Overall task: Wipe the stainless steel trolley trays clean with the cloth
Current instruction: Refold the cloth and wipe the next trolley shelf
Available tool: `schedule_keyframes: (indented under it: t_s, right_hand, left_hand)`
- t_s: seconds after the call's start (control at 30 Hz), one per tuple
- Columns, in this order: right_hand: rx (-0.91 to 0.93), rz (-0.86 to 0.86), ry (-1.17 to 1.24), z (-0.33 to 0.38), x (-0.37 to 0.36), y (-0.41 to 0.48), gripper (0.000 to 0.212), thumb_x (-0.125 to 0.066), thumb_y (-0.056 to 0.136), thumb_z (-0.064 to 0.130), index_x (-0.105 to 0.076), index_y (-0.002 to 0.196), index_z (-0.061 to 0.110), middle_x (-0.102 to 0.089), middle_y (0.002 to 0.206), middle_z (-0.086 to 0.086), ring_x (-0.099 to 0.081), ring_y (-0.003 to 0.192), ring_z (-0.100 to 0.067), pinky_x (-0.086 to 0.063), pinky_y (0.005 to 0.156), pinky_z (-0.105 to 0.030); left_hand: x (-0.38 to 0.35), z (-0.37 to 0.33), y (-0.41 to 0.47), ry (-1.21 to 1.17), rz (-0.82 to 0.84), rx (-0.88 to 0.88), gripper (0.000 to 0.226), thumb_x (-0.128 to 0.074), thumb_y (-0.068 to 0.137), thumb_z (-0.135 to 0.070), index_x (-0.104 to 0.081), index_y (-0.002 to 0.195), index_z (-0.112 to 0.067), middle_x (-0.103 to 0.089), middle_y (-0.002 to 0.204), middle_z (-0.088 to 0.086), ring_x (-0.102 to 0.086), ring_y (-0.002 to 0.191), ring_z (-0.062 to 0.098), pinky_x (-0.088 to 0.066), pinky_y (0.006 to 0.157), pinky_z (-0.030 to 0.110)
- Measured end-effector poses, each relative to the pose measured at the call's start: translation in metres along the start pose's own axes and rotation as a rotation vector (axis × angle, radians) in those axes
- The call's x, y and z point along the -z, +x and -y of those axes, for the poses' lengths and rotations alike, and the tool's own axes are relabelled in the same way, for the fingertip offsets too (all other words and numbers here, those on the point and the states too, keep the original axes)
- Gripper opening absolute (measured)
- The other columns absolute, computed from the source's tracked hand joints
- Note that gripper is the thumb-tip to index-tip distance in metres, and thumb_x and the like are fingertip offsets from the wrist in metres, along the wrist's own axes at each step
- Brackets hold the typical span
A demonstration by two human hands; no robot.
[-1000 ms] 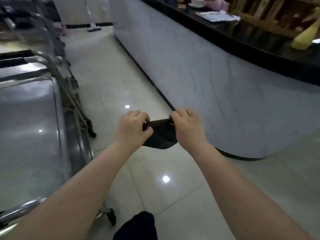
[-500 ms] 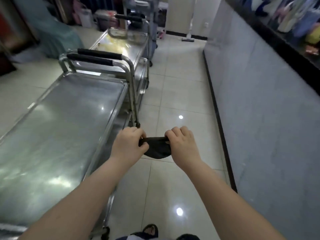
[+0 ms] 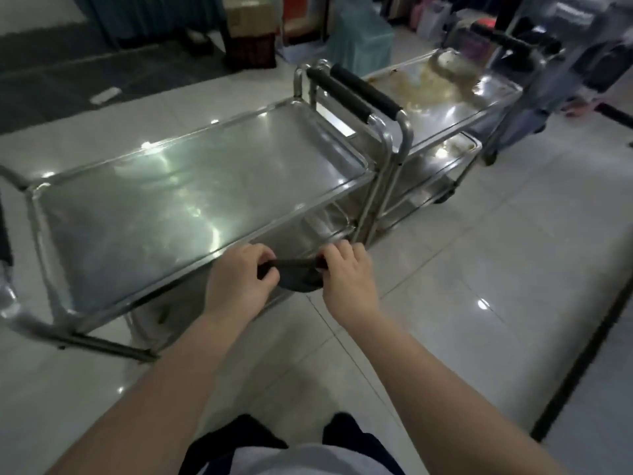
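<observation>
**Cloth held taut beside the trolley**

A dark cloth is stretched between both hands at the centre of the view, just beside the near edge of the trolley tray, which lies toward ten o'clock. One end is enclosed by the grip of the left hand, fingers curled, knuckles up. The other end is pinched by the right hand. Both forearms are extended forward. A second trolley, stained, is seen at one o'clock.
</observation>
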State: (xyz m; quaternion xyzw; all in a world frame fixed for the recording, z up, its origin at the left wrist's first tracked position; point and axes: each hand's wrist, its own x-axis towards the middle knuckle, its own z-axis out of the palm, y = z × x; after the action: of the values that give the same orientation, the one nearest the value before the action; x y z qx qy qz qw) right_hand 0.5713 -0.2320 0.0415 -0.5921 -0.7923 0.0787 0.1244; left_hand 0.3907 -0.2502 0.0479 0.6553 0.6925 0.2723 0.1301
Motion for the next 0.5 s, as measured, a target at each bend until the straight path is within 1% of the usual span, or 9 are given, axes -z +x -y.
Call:
schedule_keyframes:
  t_s: [0.07, 0.13, 0.2, 0.3, 0.33, 0.4, 0.5]
  right_hand:
    - [0.083, 0.010, 0.027, -0.013, 0.005, 0.006, 0.027, -0.058, 0.086, 0.005, -0.057, 0.111, 0.014, -0.053, 0.111, -0.006, -0.043, 0.101, -0.029, -0.036, 0.087, -0.038]
    - [0.152, 0.023, 0.065, -0.022, 0.004, 0.008, 0.025, -0.061, 0.084, 0.004, -0.059, 0.107, 0.011, -0.054, 0.105, -0.009, -0.044, 0.098, -0.032, -0.035, 0.082, -0.038]
    - [0.207, 0.039, 0.104, -0.028, -0.003, 0.006, 0.022, -0.064, 0.082, 0.003, -0.060, 0.102, 0.010, -0.055, 0.101, -0.011, -0.047, 0.095, -0.033, -0.033, 0.078, -0.037]
    - [0.265, 0.126, 0.170, -0.035, -0.024, -0.001, 0.018, -0.057, 0.090, 0.008, -0.060, 0.108, 0.011, -0.054, 0.106, -0.008, -0.046, 0.097, -0.029, -0.035, 0.082, -0.034]
    - [0.277, 0.153, 0.186, -0.037, -0.032, -0.005, 0.019, -0.056, 0.092, 0.010, -0.060, 0.111, 0.012, -0.053, 0.108, -0.006, -0.046, 0.098, -0.026, -0.036, 0.084, -0.032]
    - [0.272, 0.171, 0.215, -0.038, -0.047, -0.013, 0.021, -0.060, 0.091, 0.009, -0.062, 0.111, 0.011, -0.055, 0.110, -0.005, -0.049, 0.098, -0.024, -0.039, 0.083, -0.029]
    - [0.231, 0.175, 0.295, -0.036, -0.068, -0.020, 0.017, -0.064, 0.087, 0.003, -0.065, 0.104, 0.007, -0.057, 0.104, -0.008, -0.053, 0.089, -0.024, -0.039, 0.073, -0.027]
  left_hand:
    - [-0.004, -0.013, -0.008, 0.010, -0.049, 0.063, 0.013, -0.071, 0.074, -0.014, -0.069, 0.086, -0.018, -0.064, 0.082, 0.000, -0.058, 0.081, 0.024, -0.047, 0.071, 0.037]
    - [-0.009, -0.021, -0.017, 0.041, -0.061, 0.126, 0.013, -0.070, 0.075, -0.015, -0.068, 0.088, -0.017, -0.064, 0.086, 0.001, -0.057, 0.084, 0.026, -0.048, 0.073, 0.039]
    - [-0.017, -0.025, -0.030, 0.084, -0.060, 0.194, 0.013, -0.069, 0.076, -0.017, -0.067, 0.089, -0.018, -0.063, 0.086, 0.000, -0.056, 0.085, 0.025, -0.045, 0.072, 0.037]
    - [-0.030, -0.022, -0.053, 0.111, -0.052, 0.262, 0.012, -0.069, 0.079, -0.017, -0.067, 0.090, -0.018, -0.061, 0.085, -0.003, -0.055, 0.084, 0.023, -0.042, 0.069, 0.033]
    - [-0.034, -0.021, -0.060, 0.112, -0.044, 0.285, 0.011, -0.069, 0.080, -0.017, -0.067, 0.091, -0.018, -0.061, 0.085, -0.004, -0.055, 0.084, 0.022, -0.042, 0.069, 0.033]
    - [-0.043, -0.016, -0.071, 0.115, -0.031, 0.330, 0.011, -0.068, 0.081, -0.018, -0.068, 0.093, -0.018, -0.063, 0.087, -0.004, -0.056, 0.087, 0.021, -0.046, 0.072, 0.036]
    - [-0.056, -0.003, -0.081, 0.104, -0.032, 0.367, 0.013, -0.068, 0.082, -0.017, -0.068, 0.095, -0.018, -0.064, 0.090, -0.003, -0.056, 0.089, 0.021, -0.046, 0.073, 0.037]
